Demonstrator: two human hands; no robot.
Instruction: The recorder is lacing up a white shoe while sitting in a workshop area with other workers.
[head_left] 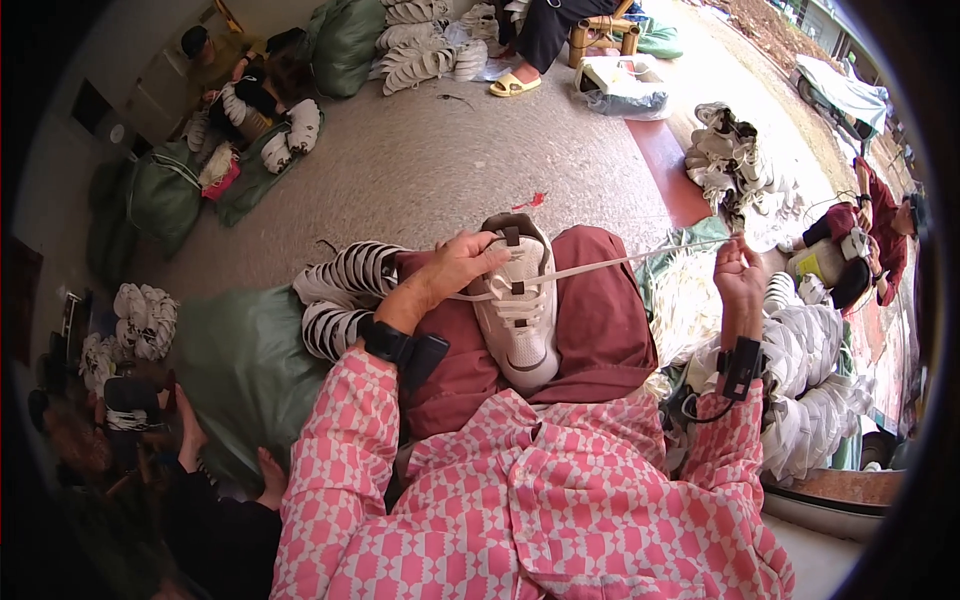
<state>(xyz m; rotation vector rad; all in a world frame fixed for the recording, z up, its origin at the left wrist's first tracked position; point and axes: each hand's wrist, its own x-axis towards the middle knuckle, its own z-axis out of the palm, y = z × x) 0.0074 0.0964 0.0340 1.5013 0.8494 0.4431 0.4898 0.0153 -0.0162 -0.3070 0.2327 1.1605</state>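
Note:
A white sneaker [522, 345] with a dark collar lies across my lap, toe pointing toward me. My left hand [455, 268] is closed on its left upper edge near the tongue. A flat white shoelace [625, 261] runs through the eyelets and stretches taut to the right. Its end is pinched in the fingertips of my right hand [738, 275], held out well beyond my right knee. Left of my lap sit stacks of sneaker uppers [345, 275] showing black and white edges. A pile of loose white laces [690, 295] lies beside my right knee.
A green sack [245, 370] bulges at my left. Wrapped white shoes [805, 350] are stacked at my right, with a heap of sneakers [730, 155] farther off. Other people sit nearby, one in yellow sandals [515, 85]. A red scrap [530, 202] lies on the floor.

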